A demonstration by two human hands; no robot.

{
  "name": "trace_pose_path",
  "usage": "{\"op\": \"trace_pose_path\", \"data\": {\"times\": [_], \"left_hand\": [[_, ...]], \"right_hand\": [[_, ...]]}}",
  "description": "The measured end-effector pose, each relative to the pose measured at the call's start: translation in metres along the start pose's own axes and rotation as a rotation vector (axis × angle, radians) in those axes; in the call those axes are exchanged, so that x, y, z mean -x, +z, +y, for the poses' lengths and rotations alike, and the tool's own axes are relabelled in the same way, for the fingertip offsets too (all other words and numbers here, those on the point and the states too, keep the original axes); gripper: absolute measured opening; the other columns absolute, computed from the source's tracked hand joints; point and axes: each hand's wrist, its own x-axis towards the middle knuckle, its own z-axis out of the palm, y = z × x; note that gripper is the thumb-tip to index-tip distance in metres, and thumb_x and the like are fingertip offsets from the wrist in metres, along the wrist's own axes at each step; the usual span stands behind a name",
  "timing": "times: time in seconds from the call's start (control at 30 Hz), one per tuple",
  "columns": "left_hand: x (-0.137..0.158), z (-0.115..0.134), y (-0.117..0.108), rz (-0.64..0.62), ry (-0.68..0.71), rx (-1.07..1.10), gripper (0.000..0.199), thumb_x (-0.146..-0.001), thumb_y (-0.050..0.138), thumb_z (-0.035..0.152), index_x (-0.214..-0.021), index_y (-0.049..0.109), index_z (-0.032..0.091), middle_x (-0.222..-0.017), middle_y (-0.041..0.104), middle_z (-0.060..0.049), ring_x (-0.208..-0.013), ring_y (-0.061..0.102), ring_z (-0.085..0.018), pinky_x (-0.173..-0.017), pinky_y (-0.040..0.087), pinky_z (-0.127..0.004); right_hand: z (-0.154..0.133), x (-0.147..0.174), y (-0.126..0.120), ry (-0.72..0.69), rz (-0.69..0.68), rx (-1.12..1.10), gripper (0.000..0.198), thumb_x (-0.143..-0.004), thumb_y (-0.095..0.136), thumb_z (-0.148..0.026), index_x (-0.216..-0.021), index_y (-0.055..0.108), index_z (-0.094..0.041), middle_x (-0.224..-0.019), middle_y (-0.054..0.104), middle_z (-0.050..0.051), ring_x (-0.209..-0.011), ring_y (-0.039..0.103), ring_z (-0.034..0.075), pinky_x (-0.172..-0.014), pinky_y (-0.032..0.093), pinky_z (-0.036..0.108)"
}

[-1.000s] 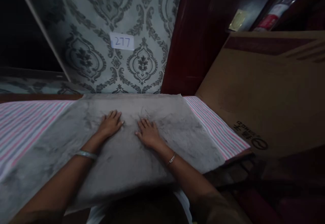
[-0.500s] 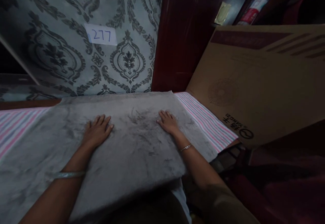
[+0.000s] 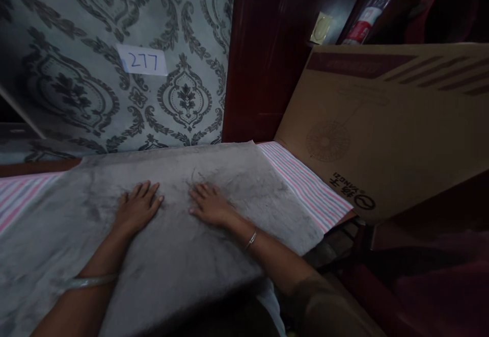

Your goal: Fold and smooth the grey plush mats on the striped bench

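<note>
A grey plush cloth (image 3: 179,255) lies spread over the table, its near edge hanging over the front. My left hand (image 3: 137,208) rests palm down on its left half, fingers spread. Near the middle of the cloth my right hand (image 3: 211,204) also lies flat, fingers stretched toward the left. Neither hand holds anything. Darker brushed marks show in the pile around both hands. Under the grey cloth, a pink, white and grey striped cloth (image 3: 305,184) shows at the right and left ends.
A large cardboard box (image 3: 401,123) leans at the right end of the table. Behind it lies a plastic bottle with a red label (image 3: 361,25). A paper marked 277 (image 3: 143,60) is stuck on the patterned wall (image 3: 187,97) at the back.
My right hand has slid left across the grey cloth toward my left hand. The left hand stays in about the same place on the cloth. The view has shifted slightly.
</note>
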Motion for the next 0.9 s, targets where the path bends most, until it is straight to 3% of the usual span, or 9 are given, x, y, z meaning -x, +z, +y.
{"op": "trace_pose_path", "data": {"times": [0.1,0.2,0.27,0.37,0.47,0.53,0.63,0.8,0.9], "left_hand": [[0.000,0.000,-0.001,0.003,0.012,-0.027,0.065,-0.097,0.022,0.045,-0.155,0.032,0.016,-0.164,0.025,-0.012,-0.152,0.020,-0.030,-0.119,0.021,-0.056],[0.001,-0.001,-0.002,0.003,0.016,-0.031,0.066,-0.096,0.020,0.045,-0.155,0.031,0.016,-0.164,0.024,-0.011,-0.152,0.020,-0.030,-0.119,0.021,-0.055],[0.000,-0.002,-0.002,-0.001,0.009,-0.019,0.067,-0.096,0.019,0.046,-0.155,0.032,0.016,-0.164,0.024,-0.011,-0.152,0.020,-0.030,-0.119,0.022,-0.055],[-0.002,-0.003,-0.001,0.013,0.009,0.019,0.067,-0.095,0.021,0.046,-0.153,0.036,0.017,-0.163,0.027,-0.011,-0.151,0.021,-0.031,-0.119,0.022,-0.056],[-0.004,-0.004,0.001,0.040,0.016,0.046,0.067,-0.093,0.023,0.046,-0.152,0.039,0.017,-0.162,0.029,-0.012,-0.150,0.023,-0.031,-0.119,0.023,-0.056],[-0.004,-0.005,0.002,0.044,0.018,0.043,0.068,-0.093,0.022,0.047,-0.152,0.039,0.017,-0.162,0.029,-0.012,-0.150,0.024,-0.031,-0.119,0.023,-0.056],[-0.005,-0.006,0.002,0.050,0.025,0.032,0.068,-0.093,0.022,0.045,-0.151,0.040,0.016,-0.162,0.030,-0.013,-0.150,0.025,-0.031,-0.118,0.024,-0.056],[-0.005,-0.004,0.004,0.103,0.025,0.044,0.065,-0.092,0.024,0.044,-0.148,0.044,0.018,-0.159,0.036,-0.012,-0.148,0.030,-0.031,-0.116,0.027,-0.059],[-0.004,-0.004,0.004,0.101,0.007,0.027,0.064,-0.093,0.022,0.044,-0.148,0.044,0.020,-0.160,0.035,-0.010,-0.149,0.029,-0.029,-0.117,0.027,-0.057]], "right_hand": [[-0.027,0.002,0.009,-0.147,0.047,-0.029,0.061,-0.099,0.030,-0.060,-0.156,0.026,-0.039,-0.163,0.022,-0.008,-0.152,0.018,0.014,-0.123,0.012,0.033],[-0.020,0.000,0.002,-0.175,0.021,-0.024,0.056,-0.100,0.029,-0.061,-0.153,0.030,-0.045,-0.161,0.028,-0.013,-0.150,0.024,0.014,-0.121,0.018,0.031],[0.004,-0.004,-0.012,-0.073,0.021,0.003,0.054,-0.101,0.026,-0.061,-0.152,0.033,-0.045,-0.160,0.030,-0.012,-0.149,0.026,0.016,-0.119,0.023,0.030],[0.063,-0.004,-0.039,0.253,0.117,0.018,0.056,-0.104,0.023,-0.053,-0.156,0.029,-0.035,-0.163,0.026,-0.006,-0.151,0.021,0.017,-0.119,0.023,0.032],[0.124,0.012,-0.057,0.488,0.144,0.012,0.057,-0.105,0.021,-0.039,-0.159,0.024,-0.020,-0.166,0.020,0.004,-0.152,0.018,0.024,-0.120,0.022,0.046],[0.155,0.026,-0.058,0.528,0.123,0.014,0.056,-0.104,0.024,-0.034,-0.157,0.028,-0.018,-0.165,0.023,0.005,-0.152,0.018,0.028,-0.119,0.021,0.052],[0.183,0.039,-0.049,0.511,0.094,0.010,0.053,-0.103,0.028,-0.032,-0.155,0.033,-0.023,-0.164,0.027,0.000,-0.152,0.020,0.025,-0.120,0.020,0.048],[0.206,0.041,-0.045,0.479,0.109,0.013,0.051,-0.102,0.028,-0.025,-0.150,0.044,-0.028,-0.160,0.037,-0.004,-0.146,0.033,0.016,-0.118,0.026,0.036],[0.212,0.042,-0.046,0.504,0.142,0.036,0.052,-0.101,0.031,-0.024,-0.151,0.042,-0.028,-0.161,0.035,-0.002,-0.145,0.032,0.019,-0.116,0.027,0.039]]}}
